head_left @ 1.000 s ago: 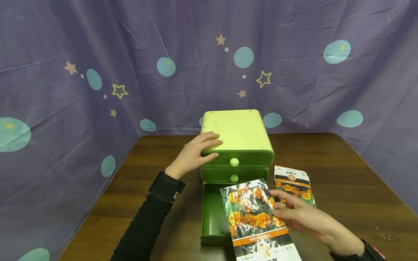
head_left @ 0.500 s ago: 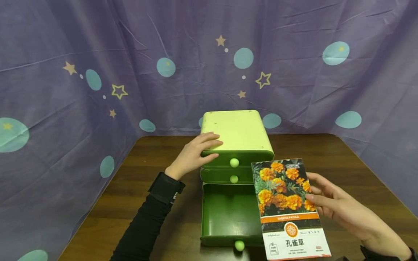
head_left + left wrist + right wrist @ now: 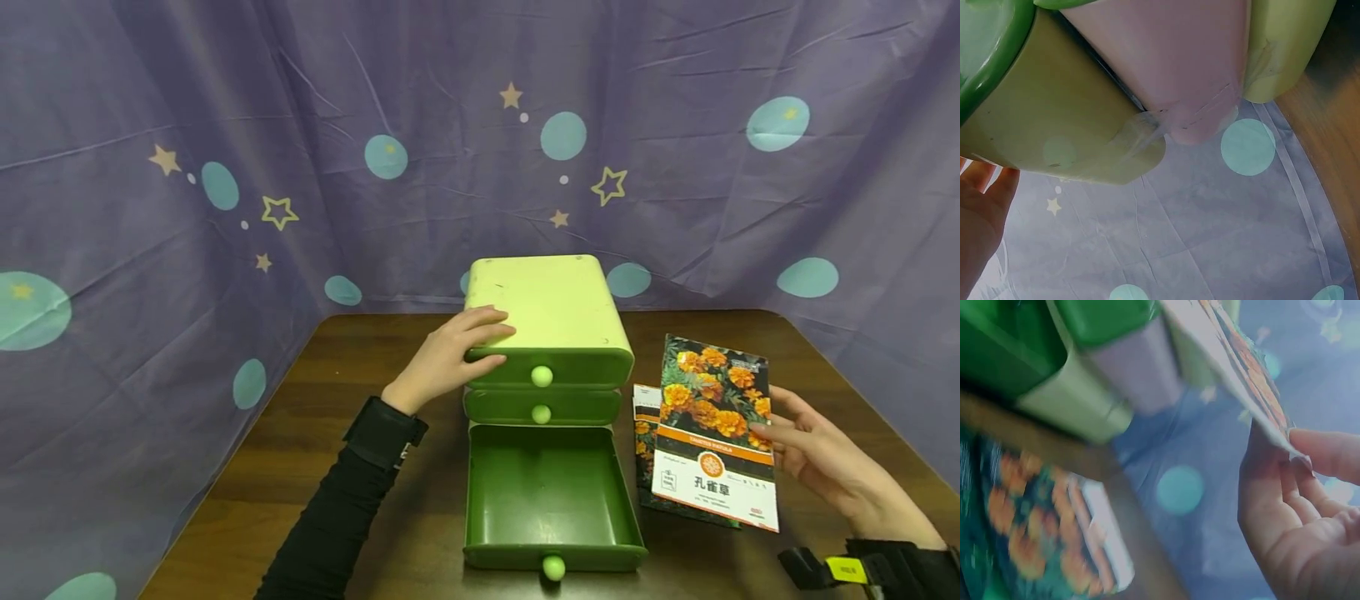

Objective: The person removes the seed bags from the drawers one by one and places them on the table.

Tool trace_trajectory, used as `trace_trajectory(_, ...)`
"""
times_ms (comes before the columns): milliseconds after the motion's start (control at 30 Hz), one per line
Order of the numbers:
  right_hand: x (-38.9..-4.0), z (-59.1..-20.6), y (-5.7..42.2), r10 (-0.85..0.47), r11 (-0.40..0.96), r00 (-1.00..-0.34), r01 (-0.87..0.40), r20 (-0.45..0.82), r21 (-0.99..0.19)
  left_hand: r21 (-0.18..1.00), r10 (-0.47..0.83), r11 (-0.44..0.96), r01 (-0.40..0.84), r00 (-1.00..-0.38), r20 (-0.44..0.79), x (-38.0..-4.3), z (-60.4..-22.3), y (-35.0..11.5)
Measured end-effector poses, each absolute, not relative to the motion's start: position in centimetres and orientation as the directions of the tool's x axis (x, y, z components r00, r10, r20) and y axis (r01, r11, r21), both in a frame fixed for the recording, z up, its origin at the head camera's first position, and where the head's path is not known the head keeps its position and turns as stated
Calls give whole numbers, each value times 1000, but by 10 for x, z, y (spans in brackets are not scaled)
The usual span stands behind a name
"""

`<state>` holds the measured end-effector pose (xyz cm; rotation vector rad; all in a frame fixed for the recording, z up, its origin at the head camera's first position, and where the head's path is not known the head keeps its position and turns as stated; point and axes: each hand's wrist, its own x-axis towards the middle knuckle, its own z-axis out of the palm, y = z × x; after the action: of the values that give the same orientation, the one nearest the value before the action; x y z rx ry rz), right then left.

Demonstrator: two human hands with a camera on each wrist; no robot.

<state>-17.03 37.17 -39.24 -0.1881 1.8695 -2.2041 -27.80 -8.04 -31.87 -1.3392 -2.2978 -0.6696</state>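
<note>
My left hand [image 3: 447,354] rests on the left side of a small drawer cabinet [image 3: 547,300], its fingers over the pale yellow-green top. In the left wrist view its fingertips [image 3: 1002,181] touch the cabinet's pale wall [image 3: 1066,119]. The cabinet's bottom drawer [image 3: 555,557] stands pulled out, while the two above are pushed in. Between thumb and fingers, my right hand [image 3: 832,467] pinches the right edge of a marigold seed packet [image 3: 712,450], raised and tilted. It partly covers more marigold packets [image 3: 647,467] on the table; one packet [image 3: 1041,525] shows there in the right wrist view.
The brown wooden table [image 3: 337,500] carries the cabinet. Behind it hangs a purple cloth [image 3: 450,217] with stars and blue ovals. Round light-green knobs [image 3: 553,568] stick out from the drawer fronts. The middle tier [image 3: 1166,62] has pink sides.
My right hand has carried the seed packet from over the bottom drawer to the right, over the packets on the table, bringing the whole drawer into sight. My left hand has stayed on the cabinet.
</note>
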Motion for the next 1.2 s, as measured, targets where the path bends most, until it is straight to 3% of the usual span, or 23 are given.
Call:
trace_trajectory(167, -188, -415, 378, -195, -162, -973, 158, -126, -974, 202, 685, 430, 880, -464, 562, -277, -319, -81)
trace_trajectory(400, -203, -436, 377, -103, 209, -959, 240, -265, -948, 200, 691, 434, 878, -467, 552, -275, -320, -81)
trace_trajectory(633, -218, -439, 374, -20, 309, -939, 321, -343, -895, 202, 693, 434, 878, -468, 548, -275, -319, -79)
trace_trajectory(867, -228, -441, 367, 68, 524, -945, 307, -320, -795, 194, 696, 442, 876, -472, 542, -274, -316, -78)
trace_trajectory(1100, -230, -441, 363, 125, 570, -940, 330, -317, -753, 196, 698, 439, 877, -470, 540, -274, -317, -78)
trace_trajectory(1200, -225, -437, 362, 131, 594, -961, 272, -243, -757, 194, 699, 439, 877, -469, 541, -274, -317, -79)
